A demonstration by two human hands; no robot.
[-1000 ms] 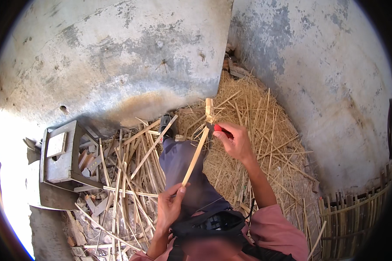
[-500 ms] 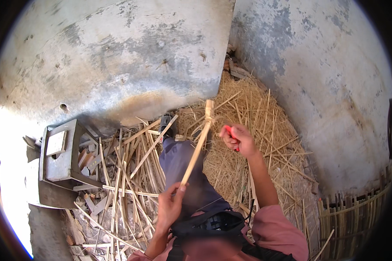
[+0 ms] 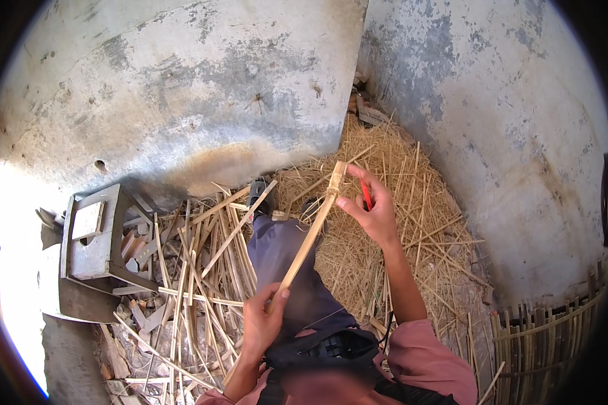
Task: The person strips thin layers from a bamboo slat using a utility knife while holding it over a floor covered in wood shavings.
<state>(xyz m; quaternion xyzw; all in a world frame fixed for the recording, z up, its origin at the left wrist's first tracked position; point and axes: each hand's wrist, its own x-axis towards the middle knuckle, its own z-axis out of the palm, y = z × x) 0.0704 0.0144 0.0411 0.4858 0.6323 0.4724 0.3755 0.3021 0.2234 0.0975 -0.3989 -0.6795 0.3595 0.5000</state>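
My left hand is closed on the lower end of a split bamboo strip, which slants up and to the right over my lap. Near its top the strip has a knobbly joint with frayed shavings curling off it. My right hand is at this upper end, with the forefinger and thumb reaching to the strip around the joint. A small tool with a red handle, perhaps a knife, is tucked in the same hand. Its blade or working end cannot be made out.
Long split strips lie in a loose heap to the left, beside a battered wooden box frame. Fine straw-like shavings cover the ground at right. A slatted bamboo panel leans at lower right. Stained walls enclose the far side.
My right hand has come in leftward and up to the strip's upper end, its fingers opening out from a fist around the red tool. The strip's top has tilted slightly right.
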